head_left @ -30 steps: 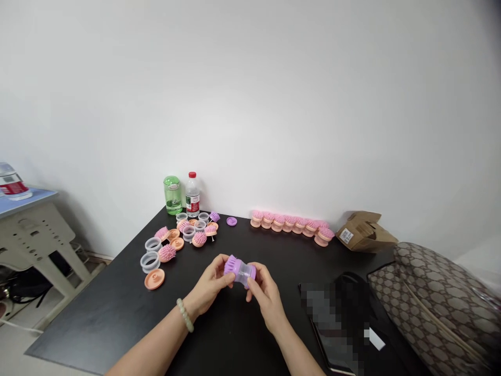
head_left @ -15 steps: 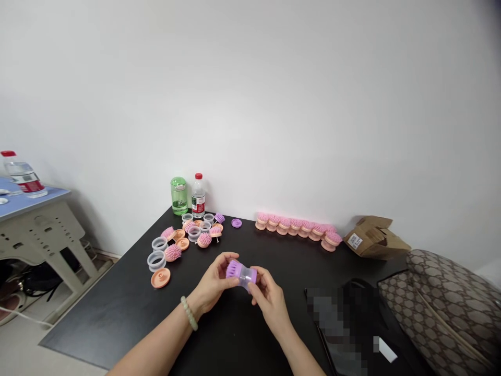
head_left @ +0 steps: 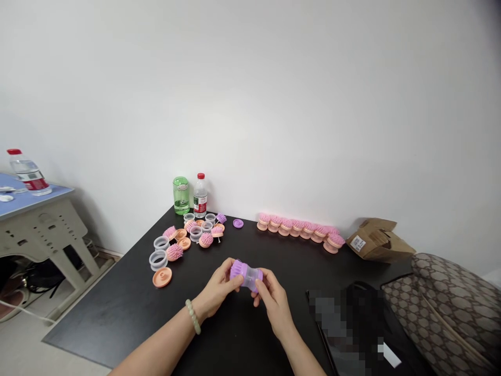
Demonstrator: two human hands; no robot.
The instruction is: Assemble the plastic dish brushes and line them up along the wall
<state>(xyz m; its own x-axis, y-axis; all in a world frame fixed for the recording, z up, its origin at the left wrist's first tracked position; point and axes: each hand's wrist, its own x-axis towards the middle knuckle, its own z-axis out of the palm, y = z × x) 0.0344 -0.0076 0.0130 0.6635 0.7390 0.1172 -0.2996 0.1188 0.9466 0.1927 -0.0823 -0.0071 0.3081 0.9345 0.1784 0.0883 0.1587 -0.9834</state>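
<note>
A purple scrubbing brush [head_left: 250, 278] with soft bristles at one end, a clear middle section and a purple cap at the other end is held between both hands above the black table [head_left: 129, 313]. My left hand [head_left: 221, 287], with a bead bracelet at the wrist, grips the bristle end. Fingers of my right hand [head_left: 274, 300] are closed around the cap end. The brush lies on its side, tilted slightly, bristles to the left. Part of it is hidden by the fingers.
Loose pink bristle heads [head_left: 174, 253], clear rings [head_left: 158, 259] and orange discs [head_left: 162, 277] lie at left. A row of pink brushes [head_left: 296, 227] lines the wall. Bottles [head_left: 200, 198], a cardboard box [head_left: 379, 243] and a patterned bag [head_left: 454, 292] stand around.
Both hands and the purple brush have shifted slightly right in the picture, along with the whole scene. The brush remains in both hands.
</note>
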